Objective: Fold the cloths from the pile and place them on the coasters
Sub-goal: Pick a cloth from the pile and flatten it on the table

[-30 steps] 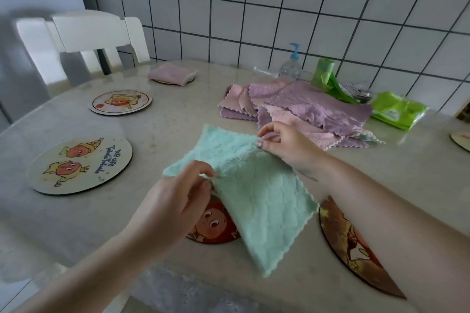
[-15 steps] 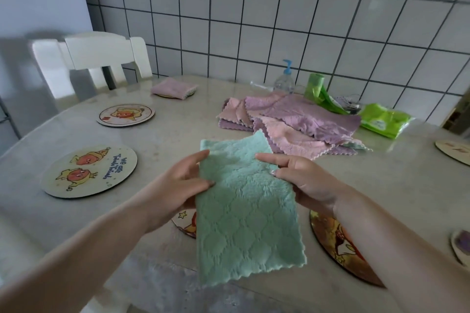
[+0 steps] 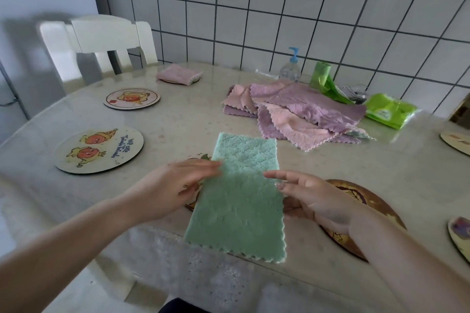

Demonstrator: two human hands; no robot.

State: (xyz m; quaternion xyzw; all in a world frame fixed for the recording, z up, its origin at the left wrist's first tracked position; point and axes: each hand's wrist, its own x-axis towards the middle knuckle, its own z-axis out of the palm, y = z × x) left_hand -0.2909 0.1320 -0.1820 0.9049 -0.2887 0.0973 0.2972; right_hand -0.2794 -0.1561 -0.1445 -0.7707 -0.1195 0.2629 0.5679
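- The green cloth (image 3: 237, 201), already folded into a long strip, lies flat on the table (image 3: 178, 119) directly between the two hands; its long axis runs away from the person, the scalloped end nearest the body hanging just past the table edge.
- The left hand (image 3: 167, 190) has straight fingers resting on the strip's left edge, about midway along; it grasps nothing.
- The right hand (image 3: 312, 198) sits at the right edge with fingers extended and relaxed, the tips touching or just beside the cloth; whether the thumb below pinches the edge I cannot tell.
- Both hands are equally near, so a second fold across the short axis looks like the next move, bringing one end over to the other.
- Under the strip, beneath the left hand's fingers, a coaster (image 3: 197, 180) peeks out; the brown coaster (image 3: 366, 213) lies under the right wrist.
- Beyond the fingertips and toward the right is the pile of pink and purple cloths (image 3: 300, 112).
- Well off to the left hand's side lie two bare cartoon coasters (image 3: 99, 150), and farther still a folded pink cloth (image 3: 178, 73) sits on its own coaster.
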